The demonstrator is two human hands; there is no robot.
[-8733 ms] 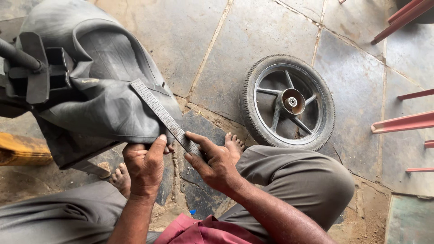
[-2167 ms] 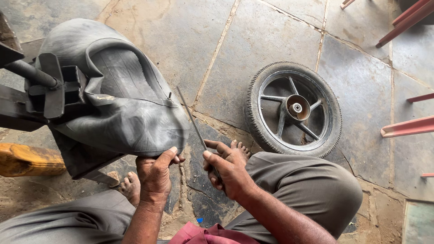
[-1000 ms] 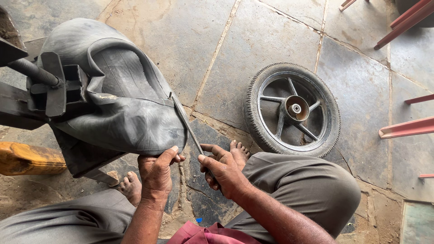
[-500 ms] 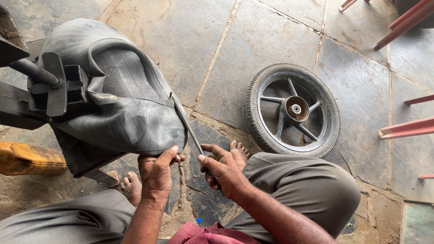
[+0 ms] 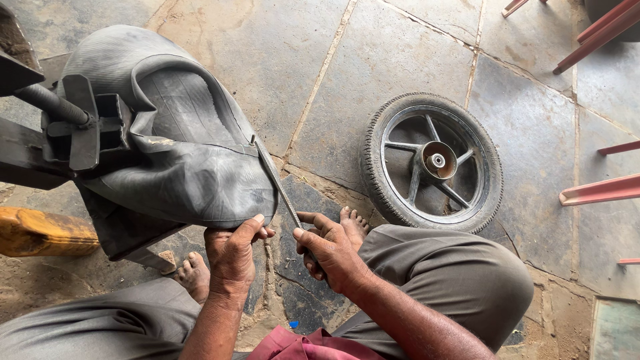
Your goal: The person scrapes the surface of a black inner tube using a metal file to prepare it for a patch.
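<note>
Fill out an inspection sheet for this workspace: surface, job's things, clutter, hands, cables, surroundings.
Surface: grey stone-slab floor, cracked and dusty near the feet.
Job's things: black rubber inner tube draped over a dark metal clamp stand; long flat metal file laid against the tube's edge.
Clutter: small black spoked wheel with tyre lying flat; yellow wooden block.
Hands: left hand grips the tube's lower edge; right hand holds the file's handle end.
Cables: nothing seen.
Surroundings: red metal frame bars at the right.
</note>
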